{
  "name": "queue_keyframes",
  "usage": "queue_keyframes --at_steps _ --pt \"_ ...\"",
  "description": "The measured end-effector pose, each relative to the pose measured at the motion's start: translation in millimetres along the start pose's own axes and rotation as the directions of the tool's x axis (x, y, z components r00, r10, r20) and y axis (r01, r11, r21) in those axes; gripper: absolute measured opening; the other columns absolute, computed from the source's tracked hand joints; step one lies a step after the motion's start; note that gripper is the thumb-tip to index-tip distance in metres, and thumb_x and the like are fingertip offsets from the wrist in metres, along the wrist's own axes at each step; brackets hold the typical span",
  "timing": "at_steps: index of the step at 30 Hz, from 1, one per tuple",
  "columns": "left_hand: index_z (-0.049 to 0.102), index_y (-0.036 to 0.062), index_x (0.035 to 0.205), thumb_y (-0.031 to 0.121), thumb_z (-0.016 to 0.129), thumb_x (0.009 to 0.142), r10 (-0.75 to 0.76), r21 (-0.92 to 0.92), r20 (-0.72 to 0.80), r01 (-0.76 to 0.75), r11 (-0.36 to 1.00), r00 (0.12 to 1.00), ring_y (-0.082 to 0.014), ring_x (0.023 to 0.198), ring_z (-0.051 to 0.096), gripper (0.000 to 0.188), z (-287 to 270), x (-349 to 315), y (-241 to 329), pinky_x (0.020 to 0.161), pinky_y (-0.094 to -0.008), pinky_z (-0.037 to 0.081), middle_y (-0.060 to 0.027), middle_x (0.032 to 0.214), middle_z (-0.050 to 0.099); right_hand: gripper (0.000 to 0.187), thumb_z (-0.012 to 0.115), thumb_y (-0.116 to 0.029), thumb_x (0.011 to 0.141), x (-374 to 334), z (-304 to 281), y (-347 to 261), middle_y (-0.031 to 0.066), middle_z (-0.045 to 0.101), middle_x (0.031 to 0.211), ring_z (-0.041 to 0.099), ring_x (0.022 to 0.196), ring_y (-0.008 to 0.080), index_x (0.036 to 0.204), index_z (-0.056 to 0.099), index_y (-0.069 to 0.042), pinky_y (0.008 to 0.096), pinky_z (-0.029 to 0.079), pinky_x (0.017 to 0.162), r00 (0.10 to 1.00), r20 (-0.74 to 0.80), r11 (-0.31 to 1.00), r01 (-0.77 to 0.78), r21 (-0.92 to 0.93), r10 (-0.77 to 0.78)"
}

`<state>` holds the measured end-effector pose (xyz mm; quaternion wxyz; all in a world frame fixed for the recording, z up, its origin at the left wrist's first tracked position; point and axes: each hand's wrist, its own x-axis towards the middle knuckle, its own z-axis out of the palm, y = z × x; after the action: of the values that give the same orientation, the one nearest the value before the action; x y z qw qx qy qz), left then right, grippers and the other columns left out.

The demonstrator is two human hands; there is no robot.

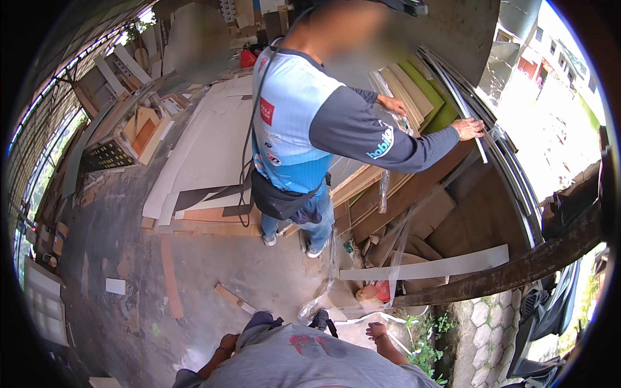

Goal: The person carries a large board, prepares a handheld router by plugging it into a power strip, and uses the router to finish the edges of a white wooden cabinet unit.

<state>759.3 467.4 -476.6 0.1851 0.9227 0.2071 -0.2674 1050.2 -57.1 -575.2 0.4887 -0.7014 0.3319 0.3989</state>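
My left hand [228,342] hangs beside my grey shirt, its fingers too small and turned away to make out. On the other side, my right hand [376,332] hangs low with its fingers loosely apart and nothing in it. Ahead, a co-worker [291,136] in a blue and grey jersey stands side-on. One of the co-worker's hands [467,129] rests on a thin pale metal strip [458,97]. The other hand [392,104] is near clear plastic wrap and the leaning boards [404,94].
Wide flat sheets [210,136] lie stacked behind the co-worker. A long pale board [427,264] lies low across the brown panels at right. A short wooden offcut [234,299] and a white piece [116,286] lie on the concrete floor. Plants [424,352] grow beside the paving.
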Motion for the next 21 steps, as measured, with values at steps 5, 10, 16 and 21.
queue_keyframes --at_steps 5,10,16,21 --pt "0.068 0.0066 0.095 0.043 0.05 0.087 -0.338 -0.416 -0.002 0.307 0.856 0.941 -0.035 0.095 0.061 0.041 20.7 -22.8 -0.2 0.085 -0.0416 0.047 -0.0197 0.101 0.064 0.022 0.053 -0.024 0.086 13.2 12.5 -47.3 0.0075 0.062 0.077 0.057 0.057 0.0195 0.104 0.059 -0.012 0.0358 0.04 0.047 0.983 0.182 0.998 0.012 -0.058 -0.002" --pt "0.069 0.0045 0.092 0.049 0.056 0.081 -0.606 -0.707 -0.044 0.404 0.581 0.794 -0.0338 0.098 0.061 0.047 26.5 -51.9 14.8 0.086 -0.0401 0.047 -0.0207 0.102 0.064 0.018 0.052 -0.023 0.086 34.2 59.5 -66.0 0.0063 0.06 0.073 0.056 0.06 0.0191 0.1 0.057 -0.014 0.0344 0.039 0.046 0.92 0.388 0.912 0.119 -0.392 0.047" --pt "0.067 0.0062 0.094 0.043 0.05 0.088 -0.606 -0.62 -0.048 0.452 0.641 0.794 -0.0354 0.093 0.061 0.041 133.3 -82.6 -39.1 0.084 -0.0427 0.048 -0.0198 0.092 0.066 0.013 0.052 -0.023 0.084 9.0 171.6 -95.2 0.0041 0.06 0.079 0.058 0.07 0.0171 0.094 0.054 -0.015 0.0383 0.047 0.054 0.579 0.815 0.202 0.795 -0.572 0.026" --pt "0.066 0.0066 0.086 0.035 0.045 0.092 -0.585 -0.636 -0.118 0.391 0.665 0.802 -0.0318 0.079 0.064 0.036 163.4 -134.8 -88.0 0.073 -0.0432 0.05 -0.017 0.084 0.067 0.019 0.06 -0.029 0.077 -11.3 272.8 -121.1 0.0004 0.06 0.082 0.059 0.078 0.0138 0.089 0.052 -0.017 0.0389 0.05 0.061 0.502 0.851 -0.001 0.862 -0.508 0.156"
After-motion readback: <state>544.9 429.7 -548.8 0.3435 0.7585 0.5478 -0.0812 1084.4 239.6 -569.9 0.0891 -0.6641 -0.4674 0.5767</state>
